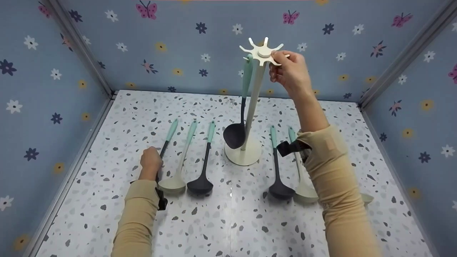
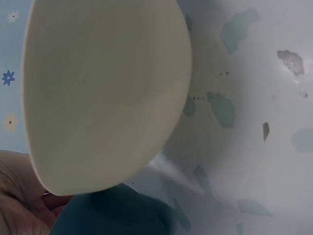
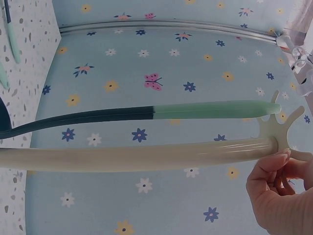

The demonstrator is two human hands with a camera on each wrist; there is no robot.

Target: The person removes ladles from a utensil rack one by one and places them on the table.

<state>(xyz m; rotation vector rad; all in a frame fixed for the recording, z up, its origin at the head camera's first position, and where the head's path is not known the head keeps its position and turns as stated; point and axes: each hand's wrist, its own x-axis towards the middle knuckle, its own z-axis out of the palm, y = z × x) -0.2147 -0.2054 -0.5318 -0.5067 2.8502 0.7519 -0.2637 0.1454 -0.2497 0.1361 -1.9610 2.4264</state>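
Observation:
A cream stand (image 1: 254,100) has a star-shaped hook top (image 1: 263,53). My right hand (image 1: 292,69) pinches one arm of the top between thumb and fingers. From a hook on its left hangs a black ladle with a green handle (image 1: 247,80), bowl low beside the pole. My left hand (image 1: 151,160), fingers loosely curled, is beside the shaft of the leftmost dark ladle (image 1: 170,132); its bowl is hidden by the wrist in the head view. In the left wrist view a cream ladle's bowl (image 2: 107,93) fills much of the picture.
On the speckled table (image 1: 228,228), a cream ladle (image 1: 173,185) and a black ladle (image 1: 200,185) lie left of the stand's round base (image 1: 244,157). Right of it lie another black ladle (image 1: 281,190) and a cream one (image 1: 305,192). A pale bowl (image 1: 367,198) shows past my right sleeve.

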